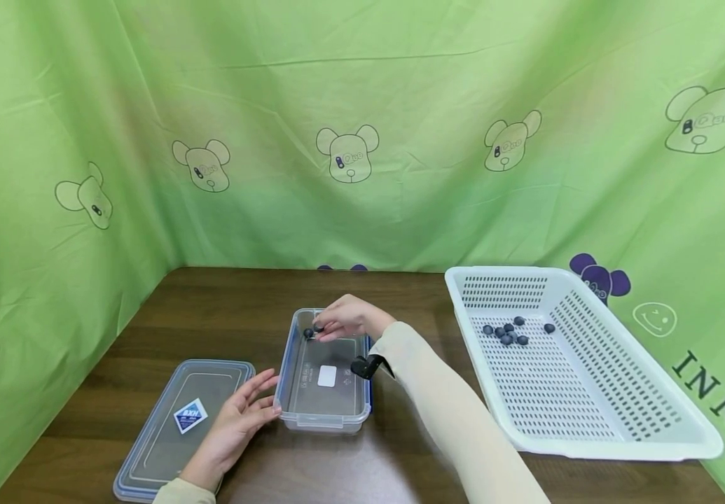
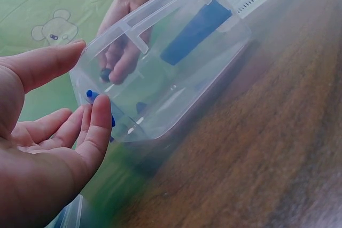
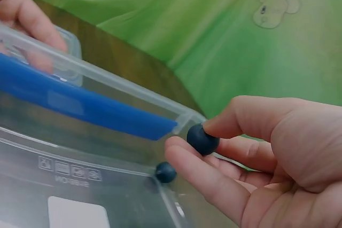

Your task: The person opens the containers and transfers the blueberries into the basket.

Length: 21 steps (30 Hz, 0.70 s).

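Observation:
My right hand point(image 1: 348, 318) is inside the far end of a clear plastic container point(image 1: 299, 421) with blue side clips. It pinches a dark round blueberry point(image 3: 203, 140) between thumb and fingers. Below, in the container's far left corner, lies another blueberry point(image 3: 165, 172). My left hand point(image 1: 239, 420) is at the container's near left side, its loosely extended fingertips right against the wall and rim. The matching lid point(image 1: 211, 392), blue-edged with a diamond sticker, lies flat on the table under and left of that hand.
A white perforated basket point(image 1: 595, 448) stands on the right, with several blueberries point(image 1: 507, 339) toward its far left part. The brown wooden table point(image 1: 236, 294) carries everything. A green patterned curtain point(image 1: 412, 210) hangs behind and along the sides.

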Tool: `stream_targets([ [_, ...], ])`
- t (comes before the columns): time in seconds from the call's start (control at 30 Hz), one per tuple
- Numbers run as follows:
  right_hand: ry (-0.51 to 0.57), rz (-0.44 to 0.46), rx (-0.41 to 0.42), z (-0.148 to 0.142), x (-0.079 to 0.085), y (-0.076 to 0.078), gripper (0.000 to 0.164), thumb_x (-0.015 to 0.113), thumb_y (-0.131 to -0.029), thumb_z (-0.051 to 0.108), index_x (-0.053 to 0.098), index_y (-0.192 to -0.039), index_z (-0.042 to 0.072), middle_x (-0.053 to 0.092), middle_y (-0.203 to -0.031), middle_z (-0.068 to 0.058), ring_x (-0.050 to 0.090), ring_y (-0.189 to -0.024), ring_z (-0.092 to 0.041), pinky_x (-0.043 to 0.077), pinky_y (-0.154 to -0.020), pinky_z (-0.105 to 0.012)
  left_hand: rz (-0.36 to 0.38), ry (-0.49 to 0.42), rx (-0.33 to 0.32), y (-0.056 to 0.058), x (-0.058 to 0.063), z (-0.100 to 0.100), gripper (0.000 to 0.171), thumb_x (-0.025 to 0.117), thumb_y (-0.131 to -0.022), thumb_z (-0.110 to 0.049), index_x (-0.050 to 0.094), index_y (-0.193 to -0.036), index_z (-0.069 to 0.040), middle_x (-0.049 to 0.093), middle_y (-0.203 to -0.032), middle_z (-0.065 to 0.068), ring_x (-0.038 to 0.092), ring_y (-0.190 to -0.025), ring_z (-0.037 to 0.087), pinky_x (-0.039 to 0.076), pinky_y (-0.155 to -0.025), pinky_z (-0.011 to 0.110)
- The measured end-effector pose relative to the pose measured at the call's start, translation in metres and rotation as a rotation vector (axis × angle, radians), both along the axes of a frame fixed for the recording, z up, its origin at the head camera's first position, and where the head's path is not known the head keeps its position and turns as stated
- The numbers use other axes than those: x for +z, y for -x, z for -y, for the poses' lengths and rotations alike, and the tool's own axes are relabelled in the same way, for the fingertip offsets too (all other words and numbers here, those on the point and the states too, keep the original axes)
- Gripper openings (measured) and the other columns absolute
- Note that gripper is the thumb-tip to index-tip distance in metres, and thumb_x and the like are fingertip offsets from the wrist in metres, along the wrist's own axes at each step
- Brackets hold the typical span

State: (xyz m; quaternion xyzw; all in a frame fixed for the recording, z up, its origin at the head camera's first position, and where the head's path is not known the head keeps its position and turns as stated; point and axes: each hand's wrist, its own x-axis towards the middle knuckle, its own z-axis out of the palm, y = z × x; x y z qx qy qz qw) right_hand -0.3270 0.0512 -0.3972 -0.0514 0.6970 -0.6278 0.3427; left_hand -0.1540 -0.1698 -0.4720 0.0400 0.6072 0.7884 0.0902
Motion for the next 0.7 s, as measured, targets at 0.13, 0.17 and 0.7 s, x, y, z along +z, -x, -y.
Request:
stream_targets([
  [0.13,0.003,-0.005,0.025,-0.009,0.007,0.003,0.032,0.052,-0.096,-0.007,0.054,-0.124,-0.021,0.068,-0.083,-0.018,0.069,-0.075,-0.02,0.058,-0.081,-0.033,0.004,-0.001,0.002,0.0,0.0,0.001,0.074,0.062,-0.085,0.013,0.026,-0.149,0.012,0.049,-0.138,0.014,0.06,-0.104,0.017,0.053,-0.087,0.026],
  [0.17,0.005,-0.011,0.033,-0.012,0.009,0.003,0.033,0.052,-0.096,-0.007,0.053,-0.125,-0.022,0.068,-0.085,-0.019,0.069,-0.075,-0.02,0.058,-0.082,-0.034,0.002,-0.001,0.002,0.0,0.0,0.001,0.074,0.062,-0.085,0.013,0.026,-0.149,0.012,0.049,-0.138,0.013,0.06,-0.104,0.017,0.053,-0.087,0.026],
  [0.7,0.105,-0.147,0.024,-0.082,0.048,0.007,0.041,0.045,-0.094,-0.013,0.042,-0.134,-0.024,0.068,-0.101,-0.021,0.07,-0.091,-0.025,0.048,-0.098,-0.046,0.001,-0.008,-0.005,0.0,0.001,0.0,0.074,0.063,-0.085,0.013,0.026,-0.149,0.012,0.049,-0.138,0.014,0.06,-0.104,0.016,0.053,-0.087,0.026],
])
